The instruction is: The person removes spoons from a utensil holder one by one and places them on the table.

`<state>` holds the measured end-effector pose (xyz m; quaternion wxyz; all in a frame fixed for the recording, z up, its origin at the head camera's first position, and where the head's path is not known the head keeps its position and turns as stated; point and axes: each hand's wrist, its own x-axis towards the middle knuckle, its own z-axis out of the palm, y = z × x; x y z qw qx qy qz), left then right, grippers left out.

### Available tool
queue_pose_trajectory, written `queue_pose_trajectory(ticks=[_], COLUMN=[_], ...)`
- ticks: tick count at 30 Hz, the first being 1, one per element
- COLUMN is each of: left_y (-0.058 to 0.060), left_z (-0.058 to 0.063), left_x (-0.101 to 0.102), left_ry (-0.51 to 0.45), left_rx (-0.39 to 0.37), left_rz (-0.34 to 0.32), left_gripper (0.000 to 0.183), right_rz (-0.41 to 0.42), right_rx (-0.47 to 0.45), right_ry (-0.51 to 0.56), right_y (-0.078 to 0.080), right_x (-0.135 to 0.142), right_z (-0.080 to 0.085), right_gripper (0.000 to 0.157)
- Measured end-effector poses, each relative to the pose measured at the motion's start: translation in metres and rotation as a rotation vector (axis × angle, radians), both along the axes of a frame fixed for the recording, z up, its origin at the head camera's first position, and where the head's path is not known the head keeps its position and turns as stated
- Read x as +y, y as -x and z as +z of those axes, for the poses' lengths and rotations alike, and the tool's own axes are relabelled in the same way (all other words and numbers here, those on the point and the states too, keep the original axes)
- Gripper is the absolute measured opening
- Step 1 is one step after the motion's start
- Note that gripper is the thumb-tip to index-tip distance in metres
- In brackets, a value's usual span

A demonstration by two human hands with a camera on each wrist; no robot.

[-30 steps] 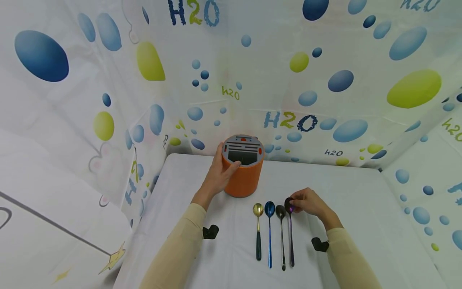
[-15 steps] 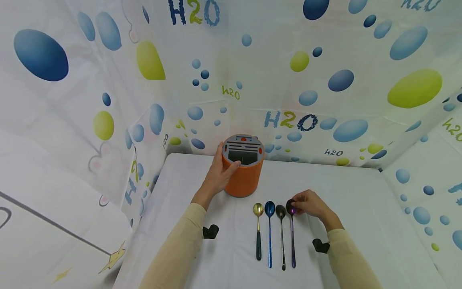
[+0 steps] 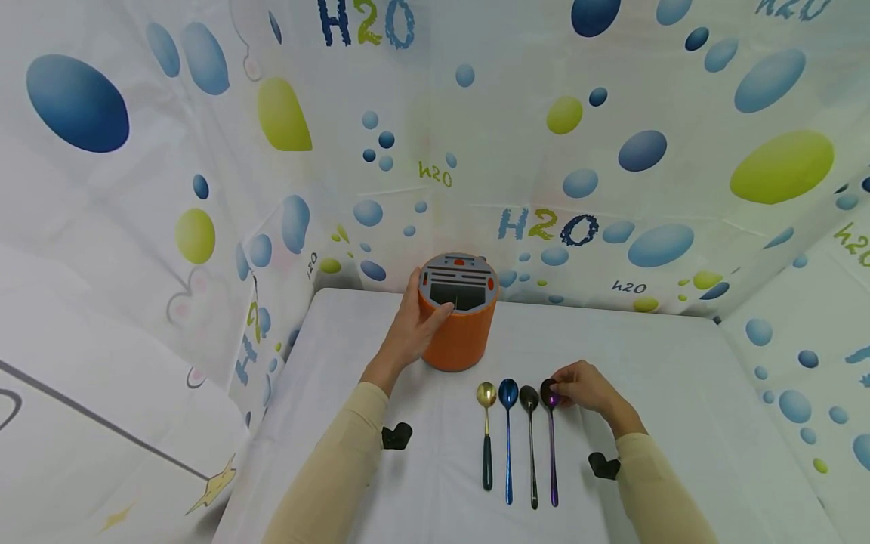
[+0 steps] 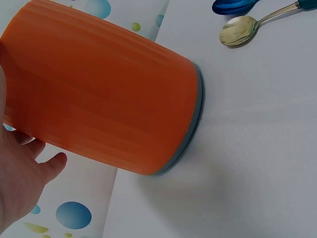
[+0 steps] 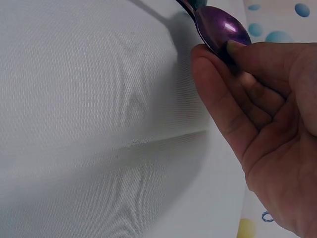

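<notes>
An orange utensil holder (image 3: pixel 454 344) with a grey slotted top stands upright toward the back of the table. My left hand (image 3: pixel 408 336) grips its left side, thumb over the top rim at the dark rectangular opening; in the left wrist view some fingers pass behind the orange wall (image 4: pixel 109 84). At the right end of a row of spoons, my right hand (image 3: pixel 583 384) pinches the bowl of a purple spoon (image 5: pixel 223 29) between thumb and fingers. Its handle (image 3: pixel 553 461) points toward the near edge, roughly parallel to the other spoons.
Left of the purple spoon lie a dark spoon (image 3: pixel 529 398), a blue spoon (image 3: pixel 507 393) and a gold spoon (image 3: pixel 485 394) with a dark green handle. A white cloth (image 3: pixel 652 363) covers the table. Patterned curtains (image 3: pixel 435 113) rise behind and at both sides.
My right hand has shifted slightly right and nearer with the purple spoon, widening the gap to the dark spoon. My left hand and the utensil holder have stayed put.
</notes>
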<state>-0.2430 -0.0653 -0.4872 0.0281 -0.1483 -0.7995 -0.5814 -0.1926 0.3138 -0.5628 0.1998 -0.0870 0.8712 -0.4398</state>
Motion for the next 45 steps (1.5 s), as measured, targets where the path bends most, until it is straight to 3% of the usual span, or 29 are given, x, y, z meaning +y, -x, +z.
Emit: queue_pose_trajectory(ticks=[10,14,15,29,45], left_y=[-0.004,-0.004,-0.001,0.000,0.002], left_z=[0.008,0.007,0.002,0.001,0.001], left_x=[0.000,0.000,0.000,0.000,0.002], left_ry=[0.009,0.017,0.018,0.011,0.032], left_rx=[-0.028,-0.039,-0.034,-0.017,-0.055], left_rz=[0.000,0.009,0.016,0.005,0.032], left_gripper=[0.094,0.096,0.098,0.096,0.099], right_rz=[-0.050,-0.072,-0.072,-0.068,-0.080], right_rx=[0.020,0.041,0.048,0.063,0.026], right_ry=[-0.066,-0.096,-0.104,-0.168,-0.237], right_y=[0.000,-0.002,-0.002,-0.002,0.007], right_x=[-0.003,-0.005,-0.006,-0.012,-0.014], right_z=[-0.003,-0.002,-0.001,0.005,0.005], right_gripper=[0.013,0.014,0.014,0.013,0.008])
